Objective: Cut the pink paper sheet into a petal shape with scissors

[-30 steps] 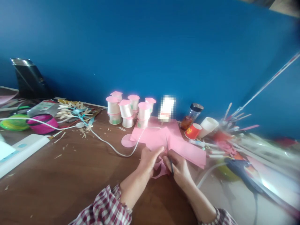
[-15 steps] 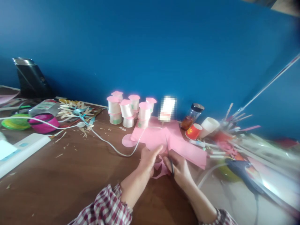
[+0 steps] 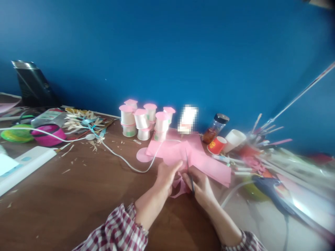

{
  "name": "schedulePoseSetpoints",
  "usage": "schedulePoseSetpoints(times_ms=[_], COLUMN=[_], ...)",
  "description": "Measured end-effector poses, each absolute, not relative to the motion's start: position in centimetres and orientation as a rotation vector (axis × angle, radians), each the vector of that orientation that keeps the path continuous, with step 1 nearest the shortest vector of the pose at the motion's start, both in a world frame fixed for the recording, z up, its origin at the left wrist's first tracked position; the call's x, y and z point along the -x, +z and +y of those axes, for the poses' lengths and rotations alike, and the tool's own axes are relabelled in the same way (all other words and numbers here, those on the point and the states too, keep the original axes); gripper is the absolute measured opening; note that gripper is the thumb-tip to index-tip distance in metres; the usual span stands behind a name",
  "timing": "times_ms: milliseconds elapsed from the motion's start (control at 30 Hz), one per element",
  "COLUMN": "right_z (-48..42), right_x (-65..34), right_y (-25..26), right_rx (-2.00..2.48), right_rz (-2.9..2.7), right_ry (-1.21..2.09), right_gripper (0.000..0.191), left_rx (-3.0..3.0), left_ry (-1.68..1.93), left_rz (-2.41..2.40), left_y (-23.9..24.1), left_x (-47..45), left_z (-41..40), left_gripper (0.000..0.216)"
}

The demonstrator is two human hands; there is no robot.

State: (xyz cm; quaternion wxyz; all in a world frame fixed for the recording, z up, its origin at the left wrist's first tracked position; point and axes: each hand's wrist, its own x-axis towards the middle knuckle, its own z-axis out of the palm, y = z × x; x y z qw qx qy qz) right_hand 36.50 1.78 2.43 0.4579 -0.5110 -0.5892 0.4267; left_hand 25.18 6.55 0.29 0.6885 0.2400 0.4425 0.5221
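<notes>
My left hand pinches a small piece of pink paper above the brown table. Beside it my right hand grips a pair of scissors, whose blades point up and away into the pink piece between both hands. Loose pink sheets lie flat just beyond my fingers. A cut pink disc rests on the table left of those sheets.
Several white spools with pink tops stand at the wall. A white cable crosses the table. A dark-lidded jar, a red cup, a white cup and blurred craft clutter fill the right. Pink and green bowls sit left.
Both hands stay closed in the same spot on the paper and scissors; the view has shifted slightly.
</notes>
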Motion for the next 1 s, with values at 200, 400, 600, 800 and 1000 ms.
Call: schedulePoseSetpoints(times_ms=[200,400,600,800,1000], right_z=[1.77,1.76,1.75,1.80,1.77], right_x=[-36.57,-36.67,-36.67,-36.77,-36.87], right_y=[2.73,2.74,2.66,2.67,2.71], right_rx=[1.266,1.296,1.325,1.317,1.328], right_rz=[-1.483,-1.478,-1.477,-1.500,-1.503], right_ry=[1.050,1.027,1.009,1.014,1.031], right_gripper=[0.020,0.024,0.026,0.026,0.026], left_rx=[-0.548,-0.557,-0.558,-0.566,-0.589], left_ry=[1.155,1.156,1.171,1.183,1.163], left_rz=[0.996,0.985,0.984,0.965,0.983], left_y=[0.42,0.26,0.31,0.26,0.68], left_x=[-25.13,-25.05,-25.05,-24.97,-24.85], left_z=[6.41,6.45,6.45,6.59,6.52], left_gripper=[0.035,0.037,0.032,0.033,0.031])
